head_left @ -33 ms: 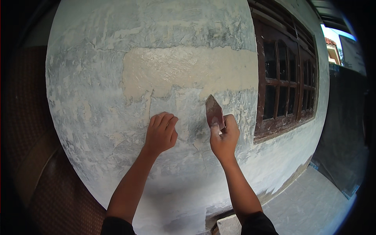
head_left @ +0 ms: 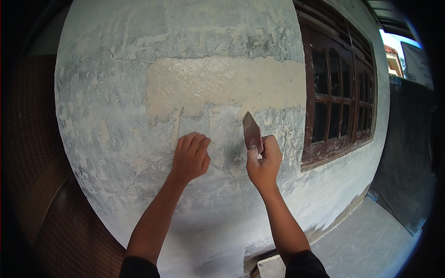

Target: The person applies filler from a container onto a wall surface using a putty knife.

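A cream coat of putty (head_left: 222, 81) lies as a broad band across the patchy grey-white wall (head_left: 111, 139). Just under its lower edge, my right hand (head_left: 265, 160) grips a putty knife (head_left: 252, 132), its pointed blade tilted upward and smeared. White putty marks my right thumb. I cannot tell whether the blade touches the wall. Lower left of the band, my left hand (head_left: 190, 156) is against or close to the wall, back toward me, fingers curled together. Its palm is hidden, so anything inside it does not show.
A dark brown wooden window (head_left: 338, 92) with small panes is set into the wall at right. Cracks and flaking patches run over the wall. Brown woven panels (head_left: 79, 231) stand at left. A pale slab (head_left: 271, 267) lies by the wall's foot, near the grey floor (head_left: 361, 241).
My right hand and the putty knife have shifted very slightly left. My left hand keeps its place.
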Motion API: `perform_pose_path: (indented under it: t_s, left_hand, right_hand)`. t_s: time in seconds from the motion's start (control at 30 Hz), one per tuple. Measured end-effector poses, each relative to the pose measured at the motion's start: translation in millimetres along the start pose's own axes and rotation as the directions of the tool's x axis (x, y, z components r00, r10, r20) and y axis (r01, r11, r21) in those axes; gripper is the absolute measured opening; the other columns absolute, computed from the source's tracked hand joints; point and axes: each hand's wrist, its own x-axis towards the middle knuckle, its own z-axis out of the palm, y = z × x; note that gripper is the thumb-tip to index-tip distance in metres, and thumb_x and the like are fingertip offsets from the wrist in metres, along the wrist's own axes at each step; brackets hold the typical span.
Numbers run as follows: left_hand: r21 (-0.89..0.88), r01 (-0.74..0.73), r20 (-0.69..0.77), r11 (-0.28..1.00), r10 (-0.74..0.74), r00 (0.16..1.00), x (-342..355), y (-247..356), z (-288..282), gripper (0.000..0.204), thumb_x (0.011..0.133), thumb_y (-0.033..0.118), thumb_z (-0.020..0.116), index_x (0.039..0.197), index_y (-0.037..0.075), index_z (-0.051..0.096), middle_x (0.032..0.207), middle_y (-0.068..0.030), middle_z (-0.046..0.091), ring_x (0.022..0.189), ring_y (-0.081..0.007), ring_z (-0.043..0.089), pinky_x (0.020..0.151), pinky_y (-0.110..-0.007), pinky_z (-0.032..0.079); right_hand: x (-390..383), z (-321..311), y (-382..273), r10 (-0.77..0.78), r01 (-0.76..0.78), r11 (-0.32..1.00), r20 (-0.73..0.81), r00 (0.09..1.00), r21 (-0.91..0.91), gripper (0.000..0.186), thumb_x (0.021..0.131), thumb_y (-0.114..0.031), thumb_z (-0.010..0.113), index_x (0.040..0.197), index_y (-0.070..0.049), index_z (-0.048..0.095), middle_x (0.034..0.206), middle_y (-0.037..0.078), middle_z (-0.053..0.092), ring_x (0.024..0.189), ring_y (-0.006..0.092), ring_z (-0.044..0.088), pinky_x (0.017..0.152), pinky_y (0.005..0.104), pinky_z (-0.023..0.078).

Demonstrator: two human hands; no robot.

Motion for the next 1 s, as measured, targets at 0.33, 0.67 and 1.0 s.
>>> perform_pose_path:
  t_s: [0.33, 0.67, 1.0]
  left_hand:
    - [0.046, -0.089, -0.022, 0.995, 0.09, 0.996, -6.2, -23.4, 5.0, 0.039, 0.075, 0.01, 0.063, 0.113, 0.004, 0.055, 0.116, -0.0129, 0.055, 0.114, -0.0314, 0.052, 0.093, -0.047, 0.041]
    - [-0.031, -0.093, -0.124, 0.995, 0.088, 0.988, -9.1, -26.2, 5.4, 0.045, 0.075, 0.009, 0.062, 0.118, 0.005, 0.048, 0.115, -0.0139, 0.054, 0.109, -0.0338, 0.054, 0.088, -0.048, 0.041]
    - [-0.064, -0.087, -0.154, 0.994, 0.076, 0.985, -8.9, -26.5, 3.9, 0.043, 0.076, 0.009, 0.062, 0.116, 0.005, 0.047, 0.111, -0.0139, 0.055, 0.103, -0.0337, 0.054, 0.085, -0.047, 0.041]
  right_hand:
    - [22.7, 51.8, -11.1, -0.409, 0.409, 0.868, 0.062, 0.91, -0.282, 0.024, 0.064, -0.001, 0.072, 0.078, -0.005, 0.052, 0.078, 0.011, 0.049, 0.074, 0.0303, 0.049, 0.063, 0.0401, 0.043]
    - [22.4, 88.5, 3.2, -0.52, 0.525, 0.773, 0.118, 0.846, -0.357, 0.013, 0.073, -0.01, 0.066, 0.083, -0.009, 0.058, 0.079, 0.006, 0.05, 0.074, 0.0246, 0.051, 0.064, 0.0374, 0.043]
    - [21.2, 96.6, 10.3, -0.507, 0.538, 0.782, 0.179, 0.843, -0.316, 0.013, 0.073, -0.009, 0.063, 0.086, -0.009, 0.059, 0.081, 0.005, 0.05, 0.077, 0.0248, 0.053, 0.067, 0.0377, 0.045]
